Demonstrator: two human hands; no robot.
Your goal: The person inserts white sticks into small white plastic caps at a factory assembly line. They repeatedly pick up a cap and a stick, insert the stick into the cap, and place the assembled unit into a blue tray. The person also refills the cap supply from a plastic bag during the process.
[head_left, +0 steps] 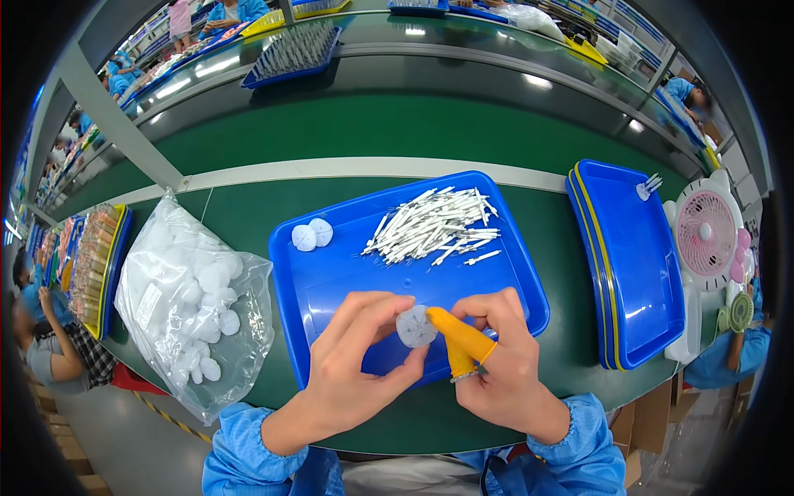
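My left hand (356,351) pinches a small round pale disc (416,326) between thumb and fingers, its creased face turned up. My right hand (500,355) wears yellow covers on two fingers. One yellow fingertip touches the disc's right edge, and the fingers are closed; whatever they hold is hidden. Both hands are over the near part of a blue tray (285,318). Beyond them in the tray lies a pile of thin white sticks (434,223) with fine wire-like ends. Two more pale discs (313,235) rest at the tray's left.
At the left lies a clear plastic bag (178,281) of white round pieces. Stacked blue and yellow trays (637,273) stand at the right, beside a pink and white fan (705,231). A far tray (294,54) holds upright pieces. People work in the background.
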